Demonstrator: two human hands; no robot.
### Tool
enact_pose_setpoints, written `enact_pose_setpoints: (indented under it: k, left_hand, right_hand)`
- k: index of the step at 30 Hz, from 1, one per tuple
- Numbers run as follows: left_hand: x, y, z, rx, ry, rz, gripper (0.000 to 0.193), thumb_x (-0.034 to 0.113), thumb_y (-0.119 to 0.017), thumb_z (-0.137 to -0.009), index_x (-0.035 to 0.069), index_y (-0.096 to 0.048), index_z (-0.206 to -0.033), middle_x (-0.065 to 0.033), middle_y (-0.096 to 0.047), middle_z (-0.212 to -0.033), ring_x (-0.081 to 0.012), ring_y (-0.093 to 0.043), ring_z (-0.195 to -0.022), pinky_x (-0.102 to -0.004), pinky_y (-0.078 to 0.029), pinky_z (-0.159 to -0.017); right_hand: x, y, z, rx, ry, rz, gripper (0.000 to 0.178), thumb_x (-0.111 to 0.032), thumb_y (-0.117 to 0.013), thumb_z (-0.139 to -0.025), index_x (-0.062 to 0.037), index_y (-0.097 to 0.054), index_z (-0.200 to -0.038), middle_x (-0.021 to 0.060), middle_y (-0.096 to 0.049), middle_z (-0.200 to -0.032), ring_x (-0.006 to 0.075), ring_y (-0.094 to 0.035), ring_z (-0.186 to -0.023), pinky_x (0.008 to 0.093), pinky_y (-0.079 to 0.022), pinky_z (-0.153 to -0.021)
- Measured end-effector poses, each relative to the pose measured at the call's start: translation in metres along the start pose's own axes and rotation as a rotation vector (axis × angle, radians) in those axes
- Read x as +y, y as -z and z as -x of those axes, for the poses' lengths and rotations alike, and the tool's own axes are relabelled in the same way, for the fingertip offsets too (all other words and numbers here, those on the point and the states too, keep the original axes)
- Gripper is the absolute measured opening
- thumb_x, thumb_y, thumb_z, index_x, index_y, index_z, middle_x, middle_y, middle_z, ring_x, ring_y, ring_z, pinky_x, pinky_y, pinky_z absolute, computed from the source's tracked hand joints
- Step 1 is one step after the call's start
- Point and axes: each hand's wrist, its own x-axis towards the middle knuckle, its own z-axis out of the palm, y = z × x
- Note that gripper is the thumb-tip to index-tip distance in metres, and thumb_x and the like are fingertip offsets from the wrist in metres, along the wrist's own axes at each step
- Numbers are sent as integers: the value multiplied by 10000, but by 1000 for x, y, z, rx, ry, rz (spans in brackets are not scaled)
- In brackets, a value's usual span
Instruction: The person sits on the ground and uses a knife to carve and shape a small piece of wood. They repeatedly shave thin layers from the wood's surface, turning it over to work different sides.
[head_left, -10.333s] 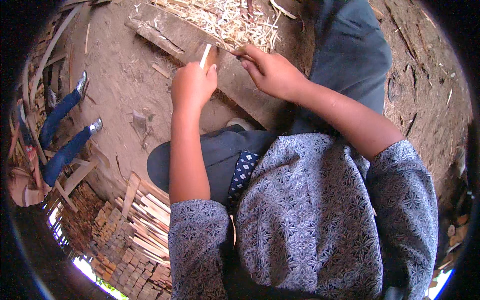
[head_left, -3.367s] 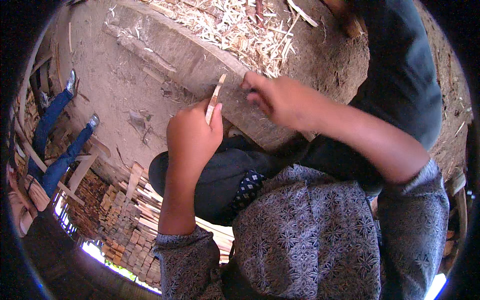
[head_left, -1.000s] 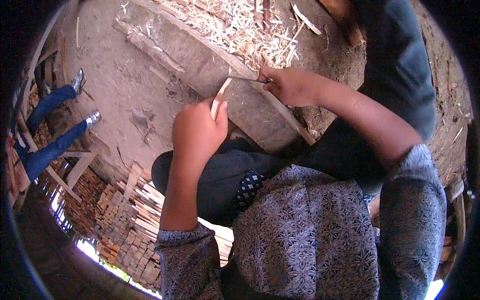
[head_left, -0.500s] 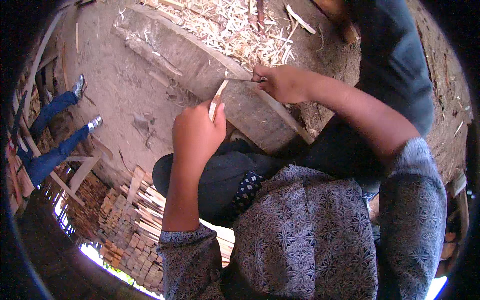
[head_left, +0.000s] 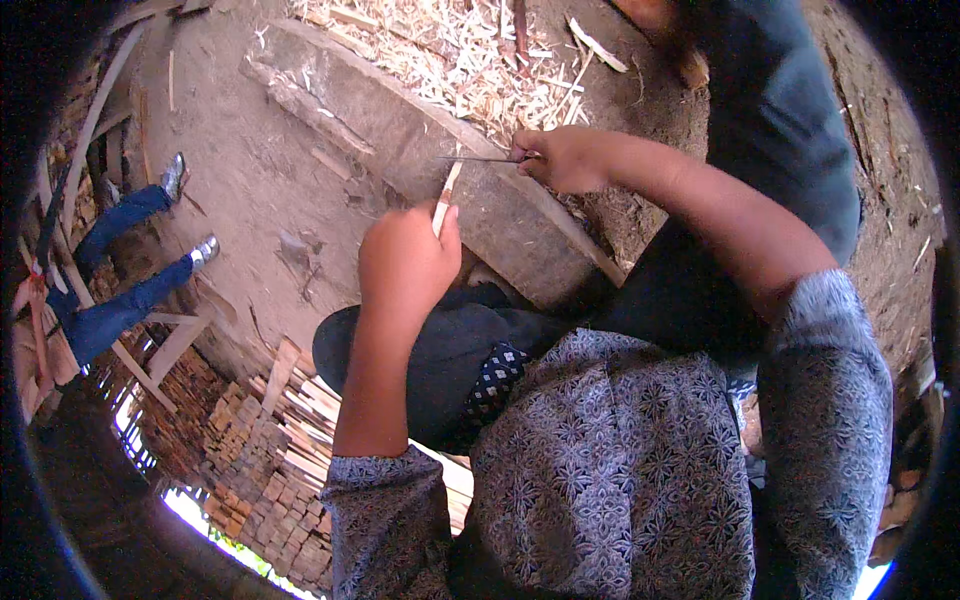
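My left hand (head_left: 410,255) is closed around a slim, pale wooden stick (head_left: 453,180) that points up and away from me. In my right hand (head_left: 572,160) is a knife (head_left: 478,159), its handle mostly hidden by my fingers. The thin dark blade lies crosswise at the stick's far end, its tip reaching past the stick to the left. Both hands are above a thick, weathered wooden slab (head_left: 510,225) lying slantwise in front of my knees. I cannot tell whether the blade is biting into the wood.
Pale wood shavings (head_left: 470,75) heap up beyond the slab. Another person's dark-clothed leg (head_left: 775,120) is close on the right. At far left, someone in blue jeans (head_left: 125,225) sits among boards. Stacked wood pieces (head_left: 255,430) stand at lower left.
The knife blade has slid left, so more of it now extends across and past the stick. The stick's far end stands a little higher. The whole view has shifted slightly.
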Motion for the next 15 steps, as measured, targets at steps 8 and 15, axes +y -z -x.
enact_pose_setpoints:
  k: [8, 15]
  left_hand:
    - [-5, -5, 84, 223, 15, 15, 314, 270, -597, -948, 56, -680, -1162, -212, -711, -919, -399, -693, -775, -472, -547, -685]
    - [11, -15, 134, 515, -153, 85, 428, 209, -648, -926, 79, -593, -1330, -161, -698, -1162, -348, -708, -941, -429, -558, -795]
  right_hand:
    - [-24, 1, 32, 122, 138, 1, 349, -363, -575, -980, -86, -630, -1185, 194, -701, -1036, 349, -668, -999, 444, -506, -860]
    - [-12, -21, 56, 591, -73, -120, 435, -416, -605, -979, -33, -635, -1182, 137, -708, -1007, 227, -670, -917, 367, -507, -856]
